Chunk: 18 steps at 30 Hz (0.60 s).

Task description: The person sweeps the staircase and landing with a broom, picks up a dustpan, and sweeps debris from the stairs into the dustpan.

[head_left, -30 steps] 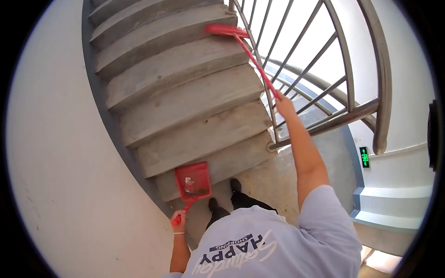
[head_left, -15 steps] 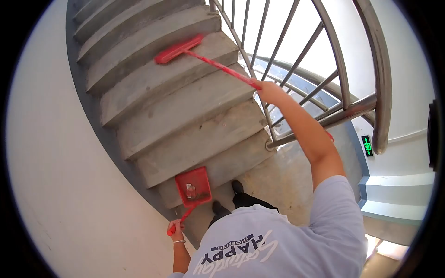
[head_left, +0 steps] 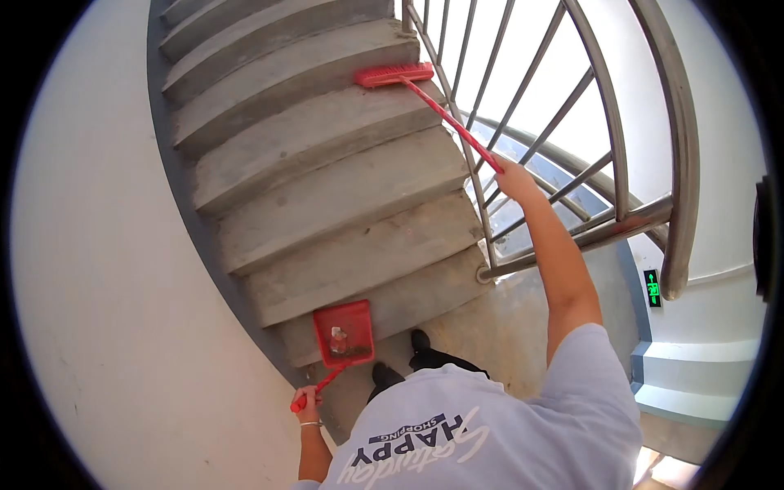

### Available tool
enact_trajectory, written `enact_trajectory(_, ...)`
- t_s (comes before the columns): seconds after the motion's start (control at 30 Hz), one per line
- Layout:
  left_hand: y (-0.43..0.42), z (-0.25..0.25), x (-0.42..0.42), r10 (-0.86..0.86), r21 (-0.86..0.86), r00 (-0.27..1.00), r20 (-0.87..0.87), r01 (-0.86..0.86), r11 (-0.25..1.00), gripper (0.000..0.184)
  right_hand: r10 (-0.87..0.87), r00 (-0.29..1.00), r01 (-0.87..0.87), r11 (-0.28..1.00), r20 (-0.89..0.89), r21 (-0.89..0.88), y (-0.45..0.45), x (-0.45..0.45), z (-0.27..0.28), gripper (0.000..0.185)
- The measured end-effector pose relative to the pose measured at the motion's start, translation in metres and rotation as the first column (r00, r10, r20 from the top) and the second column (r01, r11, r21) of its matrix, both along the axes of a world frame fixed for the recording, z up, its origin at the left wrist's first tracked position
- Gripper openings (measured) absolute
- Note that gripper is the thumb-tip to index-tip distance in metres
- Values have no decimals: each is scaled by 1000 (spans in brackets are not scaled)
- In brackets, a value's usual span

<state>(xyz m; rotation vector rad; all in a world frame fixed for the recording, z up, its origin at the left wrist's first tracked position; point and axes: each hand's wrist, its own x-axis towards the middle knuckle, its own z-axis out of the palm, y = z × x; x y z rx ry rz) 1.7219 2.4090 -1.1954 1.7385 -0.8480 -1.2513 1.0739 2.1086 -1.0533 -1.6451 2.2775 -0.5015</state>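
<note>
My right hand (head_left: 514, 180) is closed around the handle of a red broom (head_left: 452, 120). Its bristled head lies along the back of a step, close to the railing side. Low on the left, my left hand (head_left: 307, 398) grips the short handle of a red dustpan (head_left: 362, 322). The pan rests at the bottom step with its open edge toward the stairs. Inside it lie a small crumpled whitish piece of litter (head_left: 338, 336) and some dark dirt.
Curved concrete stairs (head_left: 343, 200) climb away from me. A metal railing (head_left: 614, 122) borders them on the right, a white wall (head_left: 106, 245) on the left. My shoes (head_left: 420, 340) stand on the landing. A green lit exit sign (head_left: 652, 288) hangs at right.
The broom head has moved right along the step toward the railing, with my right hand shifting right and slightly down. My left hand and the dustpan stay nearly in place. The view has shifted slightly.
</note>
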Motion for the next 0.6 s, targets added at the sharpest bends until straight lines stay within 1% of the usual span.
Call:
enact_trajectory(0.07,0,4,-1,-9,25,1000,-5,9,1000,17,21,1000,-21,999,6,48,-5,10,24,49)
enact_trajectory(0.1,0,6,-6,-3,21,1000,-7,3,1000,17,70,997,-71,997,24,36,-7,10,22,48)
enact_trajectory(0.13,-2,8,-8,-3,17,1000,-8,3,1000,18,80,997,-80,997,14,13,-5,22,31,46)
enact_trajectory(0.17,-2,2,-7,-24,19,1000,-8,25,1000,18,73,995,-83,981,66,177,-11,29,37,47)
enact_trajectory(0.2,0,-6,-2,-37,37,999,32,36,999,19,137,990,-141,985,46,98,-14,30,20,49)
enact_trajectory(0.23,0,-7,2,-51,57,996,75,46,997,20,118,989,-134,968,86,213,-10,45,36,52)
enact_trajectory(0.27,0,-8,8,-65,53,995,80,60,997,20,127,991,-131,978,37,159,-3,52,37,53)
enact_trajectory(0.33,1,-5,8,-19,82,999,31,17,997,22,153,983,-163,981,98,107,19,49,39,53)
enact_trajectory(0.37,1,-4,8,-10,82,1000,27,7,997,22,162,982,-172,979,94,108,34,46,41,53)
enact_trajectory(0.43,2,-6,11,31,64,999,-12,-30,997,22,69,984,-88,990,163,110,56,33,41,52)
enact_trajectory(0.47,5,-6,11,45,75,999,-14,-44,996,22,81,984,-101,988,161,120,58,31,38,52)
enact_trajectory(0.53,2,-4,9,-3,75,999,32,0,997,21,-10,995,-1,994,102,106,57,31,33,52)
enact_trajectory(0.57,1,-6,6,41,75,999,9,-41,996,20,-35,998,30,994,43,108,49,35,30,51)
enact_trajectory(0.6,4,-8,8,44,75,999,10,-44,996,20,-32,998,27,994,44,107,40,40,18,51)
